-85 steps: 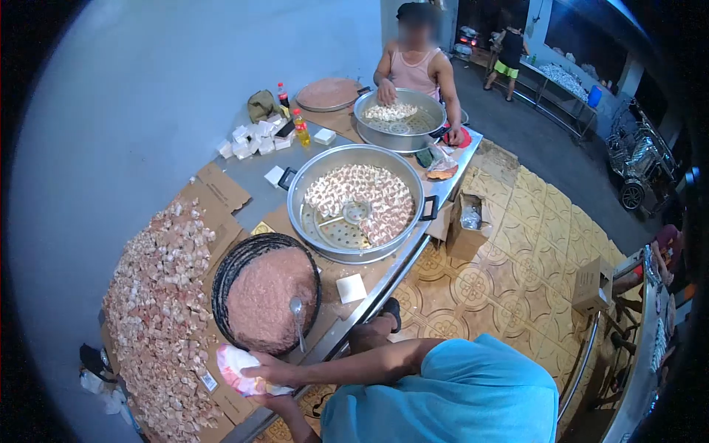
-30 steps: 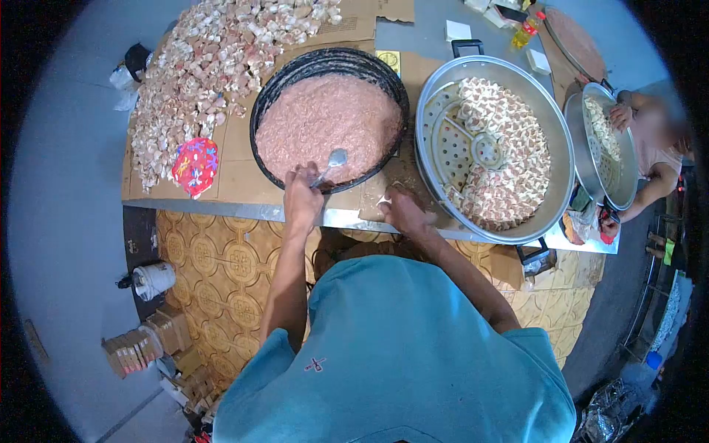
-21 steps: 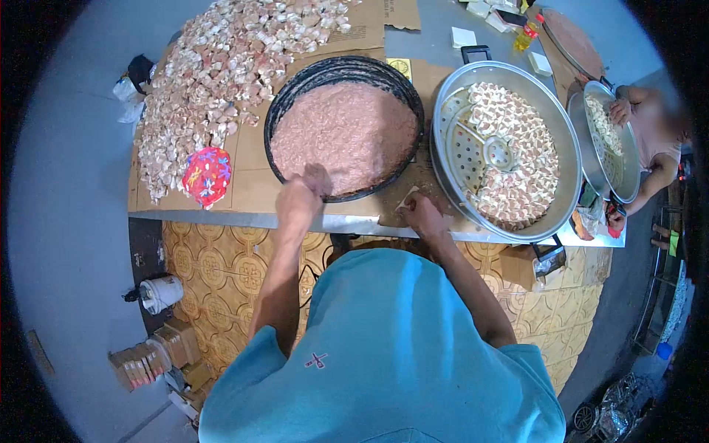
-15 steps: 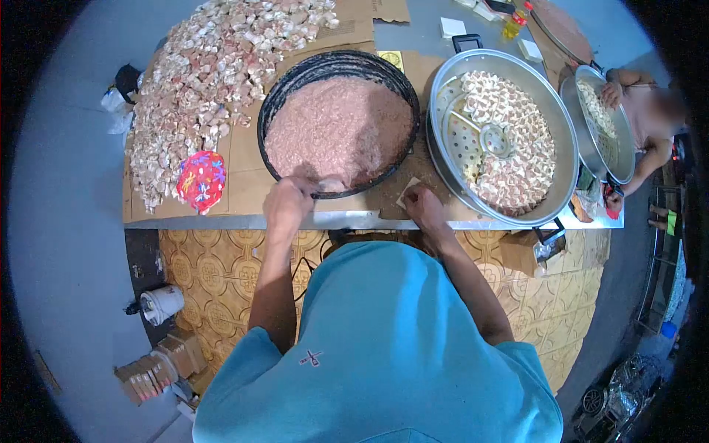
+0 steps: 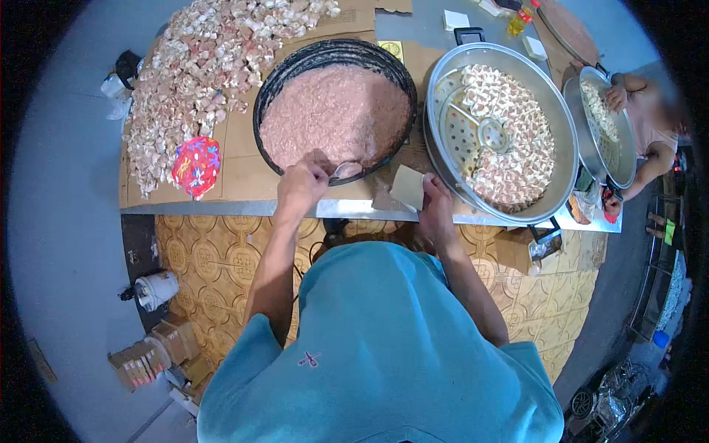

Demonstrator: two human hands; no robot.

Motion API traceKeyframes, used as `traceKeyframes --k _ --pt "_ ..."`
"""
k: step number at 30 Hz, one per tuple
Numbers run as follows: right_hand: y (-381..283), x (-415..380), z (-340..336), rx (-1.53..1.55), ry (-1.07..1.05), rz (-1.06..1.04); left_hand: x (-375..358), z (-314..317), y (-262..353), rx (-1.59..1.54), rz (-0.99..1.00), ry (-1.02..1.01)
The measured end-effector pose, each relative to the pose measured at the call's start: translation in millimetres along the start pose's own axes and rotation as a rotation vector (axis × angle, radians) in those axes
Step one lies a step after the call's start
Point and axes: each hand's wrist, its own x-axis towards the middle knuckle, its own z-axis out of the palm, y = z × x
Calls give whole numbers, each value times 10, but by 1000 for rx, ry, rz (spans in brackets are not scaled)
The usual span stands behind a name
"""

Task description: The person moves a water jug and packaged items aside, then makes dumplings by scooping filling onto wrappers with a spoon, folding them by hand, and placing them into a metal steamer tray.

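Note:
My left hand (image 5: 303, 188) is closed on a spoon (image 5: 347, 170) at the near rim of a round black pan (image 5: 260, 129). The spoon's bowl rests at the edge of the pink ground meat filling (image 5: 336, 111) inside. In my right hand (image 5: 437, 205), a pale square dumpling wrapper (image 5: 408, 187) is pinched along its right side, over the table's front edge. To the right of that hand stands a large metal steamer pot (image 5: 436, 140). Dumplings (image 5: 517, 125) cover much of its perforated tray (image 5: 456, 140).
A big heap of dumplings (image 5: 214, 74) spreads over cardboard (image 5: 244, 159) at the left, beside a red patterned cloth item (image 5: 196, 166). White wrapper stacks (image 5: 456, 20) and a yellow bottle (image 5: 520, 21) stand at the back. A person (image 5: 650, 111) works at another pot (image 5: 629, 159) on the right.
My right hand has lifted the wrapper off the cardboard, and its flat face now shows. My left hand has shifted right along the pan's rim, with the spoon now lying in the filling's edge.

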Motion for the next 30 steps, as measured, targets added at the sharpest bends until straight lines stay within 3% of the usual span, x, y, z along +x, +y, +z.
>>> traceKeyframes --k 1,3,4,10,13,15,16,18,20,21,23,24,25,26,27,28,30 --pt "-80 -6 129 3 -5 -7 22 -49 6 2 5 6" --pt "-187 -128 389 216 72 183 -55 -101 -24 -196 57 63" --pt "-300 -172 493 214 -12 243 -117 -155 41 -216 49 121" --pt "-133 -109 559 219 -40 232 -590 -514 614 -429 267 151" --pt "-215 -155 662 234 -81 245 -551 -253 645 -417 440 186" --pt "-210 -111 580 430 -210 139 -478 -67 491 -438 398 168" --pt "-276 -139 659 337 59 128 -461 -73 426 -463 349 149" --pt "-287 -120 520 393 139 11 -399 -95 308 -530 163 110" --pt "-396 -165 516 333 14 -68 -247 -75 174 -332 79 260" --pt "-474 -174 575 335 -8 -84 -112 122 -12 -109 71 350" --pt "-558 -272 704 333 -91 -102 18 393 -130 -263 227 379" --pt "-592 -252 751 317 -156 -142 -57 310 141 -235 289 376" --pt "-569 -226 776 302 -250 -192 -156 234 463 -397 290 276" --pt "-479 -204 790 276 -235 -191 -283 221 675 -551 276 172" --pt "-401 -112 792 250 -241 -196 -302 322 719 -593 389 127" --pt "-321 -117 696 133 -237 -60 -340 215 867 -555 366 75" --pt "-224 -137 638 -422 -245 -95 -414 -24 1023 -503 270 -23"
